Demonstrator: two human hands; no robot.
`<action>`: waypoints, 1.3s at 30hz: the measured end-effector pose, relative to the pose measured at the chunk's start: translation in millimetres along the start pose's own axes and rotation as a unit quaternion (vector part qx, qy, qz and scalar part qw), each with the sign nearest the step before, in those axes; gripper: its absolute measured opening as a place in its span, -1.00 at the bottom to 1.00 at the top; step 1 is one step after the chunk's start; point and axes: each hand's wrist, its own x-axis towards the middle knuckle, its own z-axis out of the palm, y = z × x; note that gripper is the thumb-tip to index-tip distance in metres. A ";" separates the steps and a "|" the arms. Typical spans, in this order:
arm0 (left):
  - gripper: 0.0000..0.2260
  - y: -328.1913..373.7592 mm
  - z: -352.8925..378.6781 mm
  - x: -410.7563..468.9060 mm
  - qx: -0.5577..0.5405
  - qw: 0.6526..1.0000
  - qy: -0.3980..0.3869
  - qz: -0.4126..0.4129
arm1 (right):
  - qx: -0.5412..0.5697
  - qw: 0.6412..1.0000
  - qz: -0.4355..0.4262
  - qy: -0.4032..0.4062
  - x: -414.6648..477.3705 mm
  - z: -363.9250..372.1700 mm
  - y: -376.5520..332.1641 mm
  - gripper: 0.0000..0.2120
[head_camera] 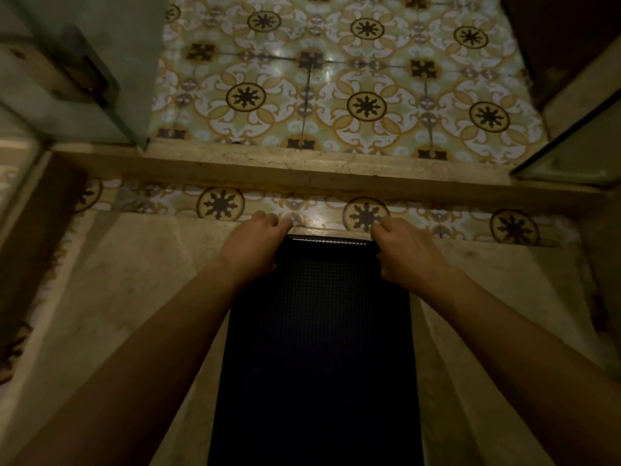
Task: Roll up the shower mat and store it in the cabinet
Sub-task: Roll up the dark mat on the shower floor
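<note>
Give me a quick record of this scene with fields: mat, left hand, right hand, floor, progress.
mat: dark mat, lying flat on pale stone floor
left hand: left hand gripping far left corner
right hand: right hand gripping far right corner
floor: patterned tiles beyond a stone curb
progress: far edge pinched, no roll formed yet

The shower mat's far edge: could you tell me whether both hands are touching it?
Touching. The head view shows the left hand and right hand gripping the shower mat's far corners.

Patterned floor tiles [336,82] beyond a stone threshold [302,169].
</note>
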 end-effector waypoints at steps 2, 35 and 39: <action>-0.62 7.5 2.6 -10.8 -0.002 1.000 0.022 0.000 | 0.007 1.000 -0.008 0.010 -8.3 1.2 -2.9 -0.72; -0.77 17.1 8.3 -43.2 -0.038 0.998 0.045 -0.012 | 0.046 0.998 -0.018 0.038 -45.2 7.3 -18.9 -0.75; -0.85 14.7 4.9 -41.1 -0.043 0.998 0.041 -0.015 | 0.042 0.999 -0.022 0.023 -40.9 4.8 -19.6 -0.67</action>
